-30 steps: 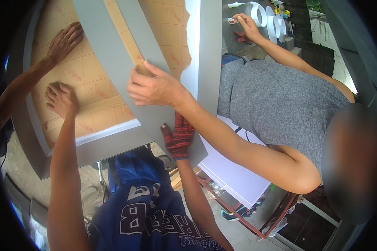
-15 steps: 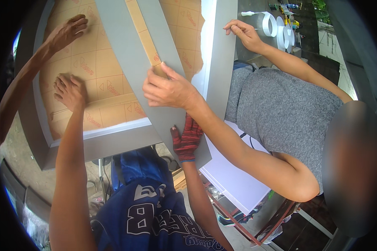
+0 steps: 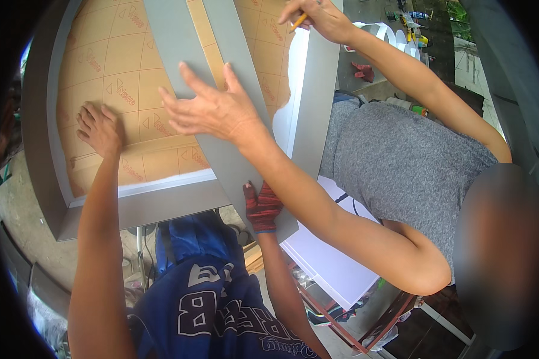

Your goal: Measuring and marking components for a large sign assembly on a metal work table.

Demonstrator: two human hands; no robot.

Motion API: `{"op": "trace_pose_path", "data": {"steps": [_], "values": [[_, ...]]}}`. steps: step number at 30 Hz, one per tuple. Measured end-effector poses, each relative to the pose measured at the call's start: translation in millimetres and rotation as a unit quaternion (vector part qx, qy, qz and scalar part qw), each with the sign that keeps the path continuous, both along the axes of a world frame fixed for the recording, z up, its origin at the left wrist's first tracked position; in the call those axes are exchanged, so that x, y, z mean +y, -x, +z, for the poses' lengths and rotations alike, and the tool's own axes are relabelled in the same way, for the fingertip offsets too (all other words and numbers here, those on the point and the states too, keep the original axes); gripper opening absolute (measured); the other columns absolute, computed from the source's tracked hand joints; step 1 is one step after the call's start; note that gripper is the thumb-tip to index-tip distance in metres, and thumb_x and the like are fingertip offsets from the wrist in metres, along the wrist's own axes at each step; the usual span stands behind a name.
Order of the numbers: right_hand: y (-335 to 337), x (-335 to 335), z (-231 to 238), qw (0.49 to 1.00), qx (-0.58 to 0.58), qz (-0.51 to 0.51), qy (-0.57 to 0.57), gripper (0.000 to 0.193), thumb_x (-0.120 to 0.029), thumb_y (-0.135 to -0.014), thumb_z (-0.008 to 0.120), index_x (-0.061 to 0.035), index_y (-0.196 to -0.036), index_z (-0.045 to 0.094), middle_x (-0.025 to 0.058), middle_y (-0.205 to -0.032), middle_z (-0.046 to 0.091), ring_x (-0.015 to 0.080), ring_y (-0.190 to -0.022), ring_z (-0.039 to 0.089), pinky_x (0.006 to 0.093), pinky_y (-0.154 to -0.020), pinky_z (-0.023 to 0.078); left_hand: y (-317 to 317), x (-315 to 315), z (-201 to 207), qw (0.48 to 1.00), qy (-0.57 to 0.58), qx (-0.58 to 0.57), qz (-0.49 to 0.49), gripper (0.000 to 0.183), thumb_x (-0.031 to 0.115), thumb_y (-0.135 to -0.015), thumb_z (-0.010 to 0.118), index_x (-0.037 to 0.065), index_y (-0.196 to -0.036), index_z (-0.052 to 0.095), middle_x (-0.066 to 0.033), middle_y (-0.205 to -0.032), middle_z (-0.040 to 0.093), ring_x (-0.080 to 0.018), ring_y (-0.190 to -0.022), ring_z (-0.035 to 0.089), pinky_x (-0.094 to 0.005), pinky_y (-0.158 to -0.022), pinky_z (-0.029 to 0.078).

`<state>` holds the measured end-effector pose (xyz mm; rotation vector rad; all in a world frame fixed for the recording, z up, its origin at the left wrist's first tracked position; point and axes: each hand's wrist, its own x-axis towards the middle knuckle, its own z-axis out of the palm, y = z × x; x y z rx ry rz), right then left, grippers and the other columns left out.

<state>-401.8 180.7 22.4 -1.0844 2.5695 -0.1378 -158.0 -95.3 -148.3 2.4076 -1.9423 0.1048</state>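
Observation:
My left hand [image 3: 99,128] lies flat with spread fingers on a brown, paper-covered panel [image 3: 126,84] inside a grey frame [image 3: 144,220]. A long grey board [image 3: 173,54] crosses the panel at a slant, with a narrow brown strip [image 3: 205,30] along it. My right hand [image 3: 263,208], in a red and black glove, rests on the board's near end, thumb apart; a co-worker's forearm partly covers its fingers. That co-worker's open hand [image 3: 212,113] hovers over the board beside the strip. Their other hand [image 3: 326,21] holds a pencil [image 3: 298,23] above the frame's far right.
A co-worker in a grey shirt [image 3: 401,155] leans in from the right. White sheets [image 3: 329,245] lie on a reddish rack [image 3: 326,320] below. Farther back are white rings [image 3: 395,36], tools and a red glove [image 3: 363,72].
The co-worker's near hand has let go of the brown strip and opened. Their pencil hand has moved left over the frame. Another person's hand has left the panel's upper left.

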Motion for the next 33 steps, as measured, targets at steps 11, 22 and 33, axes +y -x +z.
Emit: {"op": "trace_pose_path", "data": {"steps": [11, 22, 33], "values": [[10, 4, -2, 0.995, 0.066, 0.055, 0.043, 0.074, -0.054, -0.084, 0.053, -0.0007, -0.134, 0.040, 0.0243, -0.134, 0.042, 0.0399, -0.123, 0.040, 0.0485, -0.103, 0.028, 3, -3, 8, 0.999, 0.030, -0.006, -0.010, 0.051, 0.041, -0.097, 0.030, 0.009, -0.136, 0.033, -0.0103, -0.140, 0.038, -0.0271, -0.133, 0.030, -0.0522, -0.104, 0.026], [6, 8, -5, 0.999, 0.036, 0.022, 0.007, 0.075, -0.054, -0.085, 0.051, 0.0007, -0.135, 0.038, 0.0255, -0.137, 0.039, 0.0423, -0.126, 0.036, 0.0487, -0.104, 0.025, -3, 2, 4, 0.999, 0.040, -0.015, -0.009, 0.052, 0.042, -0.096, 0.029, 0.010, -0.137, 0.033, -0.0102, -0.139, 0.040, -0.0270, -0.133, 0.031, -0.0521, -0.104, 0.026], [7, 9, -3, 0.998, 0.040, 0.033, 0.023, 0.076, -0.053, -0.086, 0.050, 0.0005, -0.137, 0.036, 0.0248, -0.138, 0.037, 0.0419, -0.127, 0.034, 0.0488, -0.105, 0.024, -1, 2, 4, 0.999, 0.033, 0.000, -0.008, 0.053, 0.042, -0.096, 0.028, 0.010, -0.138, 0.032, -0.0100, -0.141, 0.037, -0.0264, -0.134, 0.029, -0.0521, -0.106, 0.024]]}}
